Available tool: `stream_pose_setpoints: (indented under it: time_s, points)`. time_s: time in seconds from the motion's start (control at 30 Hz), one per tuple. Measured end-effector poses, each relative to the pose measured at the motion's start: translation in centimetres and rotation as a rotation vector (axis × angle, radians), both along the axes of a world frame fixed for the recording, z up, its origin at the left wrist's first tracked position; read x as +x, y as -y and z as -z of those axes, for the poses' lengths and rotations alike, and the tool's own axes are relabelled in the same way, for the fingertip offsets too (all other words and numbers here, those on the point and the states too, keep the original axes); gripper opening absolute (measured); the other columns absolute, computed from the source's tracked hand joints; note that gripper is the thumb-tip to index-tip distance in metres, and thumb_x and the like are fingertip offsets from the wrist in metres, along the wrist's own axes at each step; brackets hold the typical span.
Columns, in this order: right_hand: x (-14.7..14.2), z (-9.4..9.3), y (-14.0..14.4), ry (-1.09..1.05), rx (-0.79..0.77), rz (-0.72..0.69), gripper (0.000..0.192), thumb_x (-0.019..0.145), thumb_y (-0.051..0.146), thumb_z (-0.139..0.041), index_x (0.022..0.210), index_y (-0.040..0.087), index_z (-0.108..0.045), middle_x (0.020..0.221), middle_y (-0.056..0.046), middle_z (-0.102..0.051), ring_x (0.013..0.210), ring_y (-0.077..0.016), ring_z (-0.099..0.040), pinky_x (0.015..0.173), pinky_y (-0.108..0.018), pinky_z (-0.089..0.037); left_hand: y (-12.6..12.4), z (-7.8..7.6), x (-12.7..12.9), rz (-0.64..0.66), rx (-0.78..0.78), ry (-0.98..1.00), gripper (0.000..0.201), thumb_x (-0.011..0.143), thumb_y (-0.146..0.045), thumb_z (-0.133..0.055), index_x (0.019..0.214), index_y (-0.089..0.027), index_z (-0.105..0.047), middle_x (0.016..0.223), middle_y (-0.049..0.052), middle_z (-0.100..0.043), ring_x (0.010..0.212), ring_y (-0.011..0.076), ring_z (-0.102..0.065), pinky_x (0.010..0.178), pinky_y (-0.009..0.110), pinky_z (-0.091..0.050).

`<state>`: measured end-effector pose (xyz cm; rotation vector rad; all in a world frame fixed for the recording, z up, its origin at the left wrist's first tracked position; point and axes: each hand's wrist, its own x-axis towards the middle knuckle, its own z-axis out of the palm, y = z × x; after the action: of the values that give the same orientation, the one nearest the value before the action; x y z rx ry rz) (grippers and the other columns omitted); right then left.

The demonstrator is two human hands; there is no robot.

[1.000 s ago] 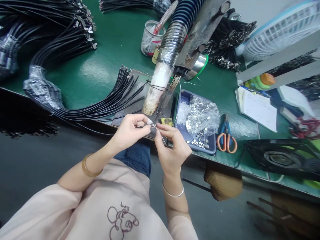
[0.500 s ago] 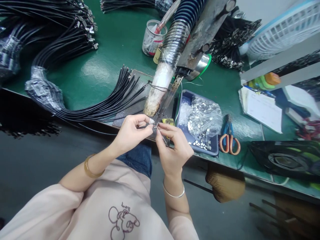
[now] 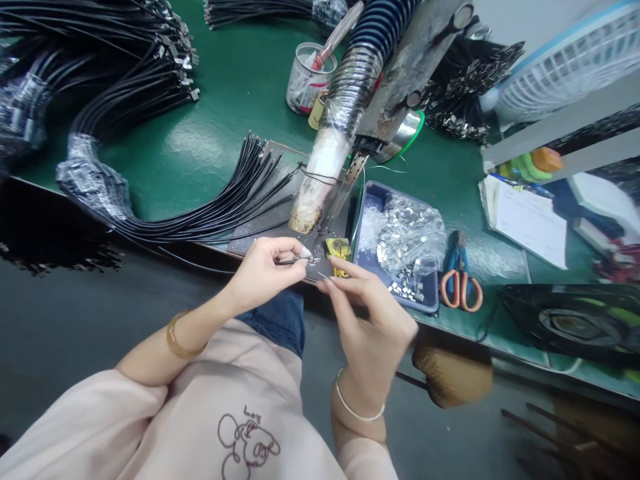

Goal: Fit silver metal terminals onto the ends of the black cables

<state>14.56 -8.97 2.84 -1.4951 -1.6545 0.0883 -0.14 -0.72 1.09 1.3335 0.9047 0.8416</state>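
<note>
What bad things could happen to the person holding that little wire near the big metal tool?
The left hand pinches a thin black wire with a tiny metal end, close under the tip of the metal tool; if that tip is hot, fingers might get burned. The right hand hovers by the edge of the blue tray full of small metal clips, so a bump might spill them. The tiny metal end could also slip and drop.

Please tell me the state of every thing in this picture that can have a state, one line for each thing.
left hand: closed, pinching the end of a thin black cable
right hand: fingers loosely curled, holding nothing that shows
black cable: its end held above the table edge
scissors: closed, lying flat
blue tray: holds a clear bag of small metal parts
clear cup: upright, tool inside
</note>
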Motion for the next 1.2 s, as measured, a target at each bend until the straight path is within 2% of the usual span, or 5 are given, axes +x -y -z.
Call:
stream_pose_setpoints:
  time_s: [0.17, 0.4, 0.6, 0.93, 1.2]
  points:
    - [0.9, -1.0, 1.7, -0.071, 0.244, 0.326, 0.006, 0.094, 0.023, -0.066, 0.093, 0.023, -0.072, 0.057, 0.005, -0.064, 0.042, -0.0097, -0.057, 0.042, -0.022, -0.039, 1.0, -0.1, -0.5, 0.029, 0.048, -0.068, 0.01, 0.075, -0.021, -0.06, 0.07, -0.015, -0.065, 0.054, -0.008, -0.027, 0.053, 0.0077, -0.02, 0.051, 0.023, -0.018]
    - [3.6, 1.1, -2.2, 0.492, -0.141, 0.278, 0.052, 0.103, 0.054, -0.044, 0.075, 0.018, -0.069, 0.048, 0.001, -0.055, 0.042, -0.0119, -0.05, 0.048, -0.025, -0.029, 2.0, -0.8, -2.4, 0.449, 0.26, -0.202, 0.013, 0.073, -0.01, -0.06, 0.072, -0.016, -0.071, 0.05, -0.009, -0.035, 0.048, 0.0078, -0.025, 0.049, 0.022, -0.023]
    - [3.5, 1.5, -3.9, 0.567, -0.343, 0.266, 0.052, 0.097, 0.059, -0.05, 0.064, 0.02, -0.06, 0.047, -0.001, -0.055, 0.041, -0.0136, -0.045, 0.05, -0.028, -0.019, 2.4, -0.6, -3.6, 0.635, 0.287, -0.198, 0.013, 0.079, -0.013, -0.063, 0.072, -0.016, -0.073, 0.053, -0.006, -0.043, 0.049, 0.0075, -0.028, 0.051, 0.021, -0.027]
    - [0.5, -0.4, -2.6, 0.031, -0.291, -0.002, 0.042, 0.094, 0.05, -0.058, 0.065, 0.021, -0.049, 0.053, 0.005, -0.054, 0.044, -0.0072, -0.043, 0.048, -0.021, -0.034, 2.1, -0.9, -4.9, 0.115, -0.281, 0.241, 0.026, 0.07, -0.035, -0.082, 0.074, -0.014, -0.067, 0.049, -0.007, -0.043, 0.044, 0.0037, -0.026, 0.042, 0.019, -0.02]
    - [0.6, -1.2, -2.2, 0.154, -0.063, 0.12, 0.038, 0.095, 0.042, -0.059, 0.065, 0.022, -0.048, 0.052, 0.006, -0.049, 0.044, -0.0077, -0.041, 0.048, -0.021, -0.033, 1.5, -0.8, -5.4, -0.037, -0.378, 0.35, 0.031, 0.064, -0.035, -0.086, 0.073, -0.016, -0.064, 0.048, -0.009, -0.04, 0.041, 0.0026, -0.026, 0.043, 0.019, -0.014]
